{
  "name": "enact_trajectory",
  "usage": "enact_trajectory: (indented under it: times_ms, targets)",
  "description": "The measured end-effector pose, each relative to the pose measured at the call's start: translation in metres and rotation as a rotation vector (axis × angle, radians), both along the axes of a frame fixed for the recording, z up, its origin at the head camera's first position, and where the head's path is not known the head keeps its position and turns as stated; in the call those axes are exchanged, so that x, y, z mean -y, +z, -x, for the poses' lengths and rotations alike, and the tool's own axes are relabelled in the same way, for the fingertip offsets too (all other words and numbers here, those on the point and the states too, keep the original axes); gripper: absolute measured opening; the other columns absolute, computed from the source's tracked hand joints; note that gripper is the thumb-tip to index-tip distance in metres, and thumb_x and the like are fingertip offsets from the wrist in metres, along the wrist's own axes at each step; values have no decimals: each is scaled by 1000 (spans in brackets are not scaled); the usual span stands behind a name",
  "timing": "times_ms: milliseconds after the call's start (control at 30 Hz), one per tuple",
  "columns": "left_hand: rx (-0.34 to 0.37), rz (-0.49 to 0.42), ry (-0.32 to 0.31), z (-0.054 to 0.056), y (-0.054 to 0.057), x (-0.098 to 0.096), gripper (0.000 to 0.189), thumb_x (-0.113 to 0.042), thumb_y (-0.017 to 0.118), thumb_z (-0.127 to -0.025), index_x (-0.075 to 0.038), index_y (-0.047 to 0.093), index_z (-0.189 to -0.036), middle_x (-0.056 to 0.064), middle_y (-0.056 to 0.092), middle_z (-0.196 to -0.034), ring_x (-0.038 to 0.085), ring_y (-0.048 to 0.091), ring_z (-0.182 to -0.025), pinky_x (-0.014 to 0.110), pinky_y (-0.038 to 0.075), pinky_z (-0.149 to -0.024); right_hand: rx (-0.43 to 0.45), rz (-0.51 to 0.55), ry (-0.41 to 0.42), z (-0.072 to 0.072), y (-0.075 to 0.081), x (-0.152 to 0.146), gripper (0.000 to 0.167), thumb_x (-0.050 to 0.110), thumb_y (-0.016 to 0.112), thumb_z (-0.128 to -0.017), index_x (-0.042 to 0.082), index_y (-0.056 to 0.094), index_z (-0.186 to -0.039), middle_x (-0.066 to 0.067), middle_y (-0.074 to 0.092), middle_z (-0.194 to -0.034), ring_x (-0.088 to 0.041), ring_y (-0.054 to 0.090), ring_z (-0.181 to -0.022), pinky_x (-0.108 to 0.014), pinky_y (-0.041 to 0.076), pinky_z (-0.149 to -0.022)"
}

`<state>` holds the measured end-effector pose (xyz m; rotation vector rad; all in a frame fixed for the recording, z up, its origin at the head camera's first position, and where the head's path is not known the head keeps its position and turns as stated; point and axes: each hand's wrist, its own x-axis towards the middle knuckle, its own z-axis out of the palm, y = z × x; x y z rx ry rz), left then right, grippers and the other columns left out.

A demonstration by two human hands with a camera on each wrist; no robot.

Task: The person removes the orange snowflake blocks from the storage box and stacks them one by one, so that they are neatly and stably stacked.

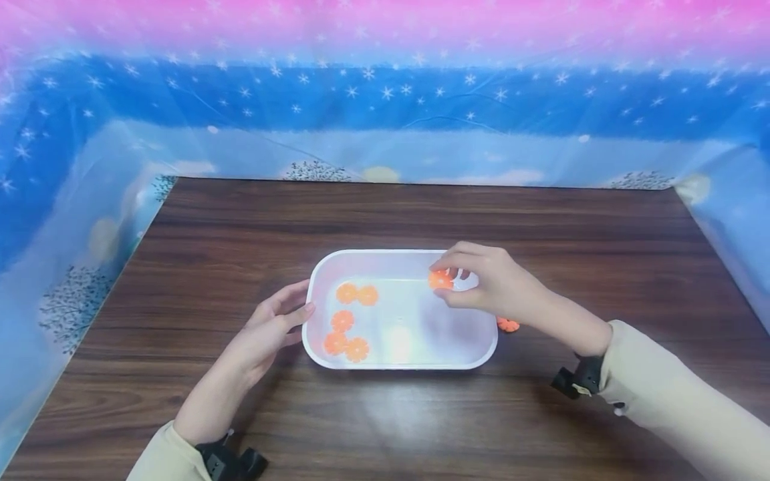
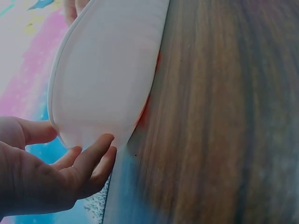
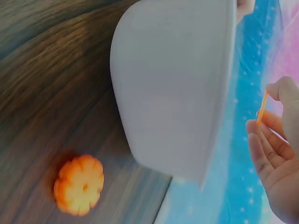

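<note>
A white plastic tub point(image 1: 415, 334) with rounded corners stands mid-table. My left hand point(image 1: 267, 327) holds its left end, with the thumb at the rim and the fingers against the outer wall, as the left wrist view also shows. Over the tub's right part, my right hand point(image 1: 496, 277) pinches a flower-shaped carrot slice point(image 1: 441, 279) between thumb and fingertips. Seen edge-on in the right wrist view, that thin orange slice point(image 3: 262, 108) is above rim height. Several similar carrot slices point(image 1: 343, 321) lie on the tub's floor toward the left.
Beside the tub's right end, another scalloped orange slice point(image 1: 508, 325) rests on the dark wooden table point(image 1: 421, 217); the right wrist view shows its face. A blue and pink snowflake-printed cloth point(image 1: 385, 93) hangs behind the table and at both sides.
</note>
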<state>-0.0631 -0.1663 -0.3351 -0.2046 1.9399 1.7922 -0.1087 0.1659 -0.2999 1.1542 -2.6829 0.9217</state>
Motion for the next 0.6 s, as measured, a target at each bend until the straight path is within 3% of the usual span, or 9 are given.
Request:
enact_trajectory:
  times_ms: [200, 333, 600]
  targets:
    - [9, 3, 8, -1, 2, -2, 57, -19, 50, -96, -9, 25, -147, 15, 26, -149, 34, 34, -130, 54, 31, -104, -25, -5, -68, -5, 4, -24, 33, 14, 78, -72, 9, 69, -104, 3, 65, -96, -8, 55, -75, -21, 43, -51]
    - [9, 13, 11, -2, 3, -2, 58, -19, 50, -97, -9, 24, -147, 15, 25, -149, 33, 34, -130, 54, 31, -104, -12, 14, -109, -7, 2, -41, 36, 10, 80, -70, 7, 69, -105, 2, 65, -97, -10, 58, -73, -23, 47, -53]
    - [14, 28, -18, 0, 6, -4, 58, -20, 49, -97, -9, 22, -148, 16, 25, -149, 33, 34, -130, 53, 32, -103, 12, -15, -188, -19, -19, -75, 35, 12, 78, -73, 8, 69, -106, 2, 65, -98, -8, 59, -76, -27, 50, -56]
